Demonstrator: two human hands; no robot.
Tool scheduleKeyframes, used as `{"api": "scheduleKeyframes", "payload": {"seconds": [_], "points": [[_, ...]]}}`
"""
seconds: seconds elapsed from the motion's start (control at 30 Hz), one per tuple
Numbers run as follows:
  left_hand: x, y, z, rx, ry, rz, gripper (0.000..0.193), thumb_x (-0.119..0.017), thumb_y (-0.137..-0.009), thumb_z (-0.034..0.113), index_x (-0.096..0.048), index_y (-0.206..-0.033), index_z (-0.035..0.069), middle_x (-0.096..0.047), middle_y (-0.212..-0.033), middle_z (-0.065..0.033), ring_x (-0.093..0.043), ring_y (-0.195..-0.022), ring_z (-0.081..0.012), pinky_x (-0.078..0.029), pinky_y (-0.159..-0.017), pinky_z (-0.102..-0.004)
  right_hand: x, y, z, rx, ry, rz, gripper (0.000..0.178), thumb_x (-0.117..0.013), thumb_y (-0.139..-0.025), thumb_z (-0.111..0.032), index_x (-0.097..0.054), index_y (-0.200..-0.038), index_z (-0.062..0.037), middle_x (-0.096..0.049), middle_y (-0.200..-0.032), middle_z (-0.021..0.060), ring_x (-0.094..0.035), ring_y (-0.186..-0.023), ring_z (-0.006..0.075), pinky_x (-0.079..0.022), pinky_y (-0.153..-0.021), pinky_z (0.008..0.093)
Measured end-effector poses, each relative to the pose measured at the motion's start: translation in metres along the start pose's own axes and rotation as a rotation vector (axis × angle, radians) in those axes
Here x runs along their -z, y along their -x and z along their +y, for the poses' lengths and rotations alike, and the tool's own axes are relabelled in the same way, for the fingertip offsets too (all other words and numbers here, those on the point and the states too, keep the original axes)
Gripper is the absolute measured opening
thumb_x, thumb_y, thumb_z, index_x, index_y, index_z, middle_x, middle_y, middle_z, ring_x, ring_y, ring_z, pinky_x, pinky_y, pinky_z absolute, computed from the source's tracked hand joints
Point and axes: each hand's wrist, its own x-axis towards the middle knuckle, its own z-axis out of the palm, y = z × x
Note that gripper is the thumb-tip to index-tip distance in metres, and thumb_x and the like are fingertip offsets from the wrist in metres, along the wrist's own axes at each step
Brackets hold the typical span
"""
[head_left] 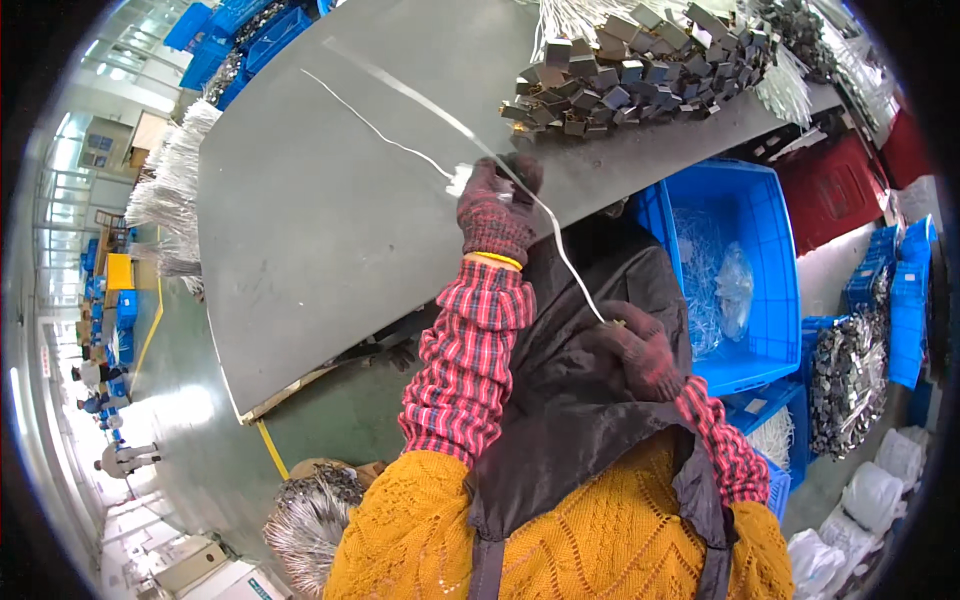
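Note:
My left hand (pixel 497 208), in a dark red-and-black glove, is closed near the table's front edge around a white wire (pixel 408 92). This wire runs from the tabletop through the hand and bends down toward me. Its near end is pinched in the fingers of my right hand (pixel 640 355), gloved in dark red, low over my dark apron (pixel 590 420). A thinner white wire (pixel 370 122) lies on the table and leads to a small white piece (pixel 460 180) at my left fingers. Whether a dark part is also inside the left hand I cannot tell.
A grey table (pixel 300 240) spreads ahead, with a pile of dark rectangular blocks (pixel 610 80) at its far right. Right of me stands a blue bin (pixel 740 375) holding loose white wires. Bundled white wires (pixel 170 200) stand beyond the table's left edge.

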Motion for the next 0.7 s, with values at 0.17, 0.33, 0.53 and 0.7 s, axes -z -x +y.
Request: {"api": "scheduleKeyframes", "payload": {"seconds": [0.17, 0.33, 0.53, 0.7], "points": [[-0.014, -0.006, 0.024, -0.094, 0.136, 0.153, 0.020, -0.057, -0.095, 0.019, -0.059, -0.100, -0.001, -0.067, -0.096, -0.0174, -0.068, -0.087, -0.0345, -0.060, -0.083, -0.0504, 0.037, 0.021, 0.022, 0.446, 0.327, 0.045, 0.026, -0.060, -0.092, -0.018, -0.064, -0.112, -0.0020, -0.068, -0.078, 0.0069, -0.059, -0.062, 0.0104, -0.046, -0.054, 0.0258], [-0.018, -0.014, 0.039, -0.191, -0.101, 0.124, 0.020, -0.059, -0.094, 0.018, -0.059, -0.103, 0.000, -0.067, -0.093, -0.0167, -0.068, -0.085, -0.0341, -0.060, -0.079, -0.0486, 0.062, 0.045, 0.028, 0.060, 0.275, 0.012, 0.031, -0.060, -0.093, -0.018, -0.062, -0.120, -0.0035, -0.069, -0.083, 0.0061, -0.059, -0.064, 0.0108, -0.046, -0.058, 0.0257], [-0.025, 0.004, 0.038, -0.080, -0.299, 0.062, 0.019, -0.061, -0.092, 0.016, -0.062, -0.103, 0.000, -0.066, -0.093, -0.0149, -0.067, -0.083, -0.0316, -0.060, -0.075, -0.0439, 0.039, 0.041, 0.002, 0.013, 0.190, -0.024, 0.032, -0.063, -0.090, -0.016, -0.063, -0.119, -0.0041, -0.066, -0.102, 0.0085, -0.062, -0.096, 0.0168, -0.049, -0.086, 0.0321], [-0.004, 0.035, 0.002, -0.056, -0.357, -0.208, 0.019, -0.054, -0.096, 0.010, -0.060, -0.109, -0.002, -0.068, -0.098, -0.0174, -0.070, -0.088, -0.0334, -0.060, -0.080, -0.0467, 0.004, -0.017, -0.015, 0.310, 0.405, 0.048, 0.060, -0.065, -0.088, -0.009, -0.043, -0.145, -0.0090, -0.062, -0.117, 0.0054, -0.055, -0.105, 0.0142, -0.046, -0.092, 0.0288]]}}
